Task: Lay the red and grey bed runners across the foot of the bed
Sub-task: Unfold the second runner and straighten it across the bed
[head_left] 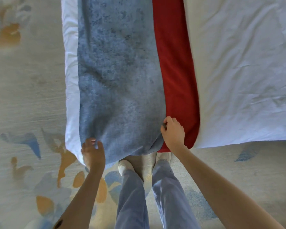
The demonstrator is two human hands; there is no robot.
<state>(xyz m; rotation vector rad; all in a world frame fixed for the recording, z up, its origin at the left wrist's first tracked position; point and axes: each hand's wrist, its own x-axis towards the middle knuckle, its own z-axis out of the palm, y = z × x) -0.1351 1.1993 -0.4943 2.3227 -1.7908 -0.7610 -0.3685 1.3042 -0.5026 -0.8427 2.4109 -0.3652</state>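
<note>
Grey runner (119, 80) lies on the bed (238, 63) from 12 to 6 o'clock, red runner (175, 71) touching its 3 o'clock side; left grip (93, 152) pinches the grey's 7 o'clock corner, right grip (172, 133) its 5 o'clock edge

The long grey plush bed runner (119, 80) lies on the white-sheeted bed (238, 63), its right edge touching the long red fabric bed runner (177, 71). Both near ends hang over the bed's edge above the patterned carpet (31, 96). The left hand (92, 152) grips the grey runner's near left corner. The right hand (172, 132) pinches its right edge.
</note>
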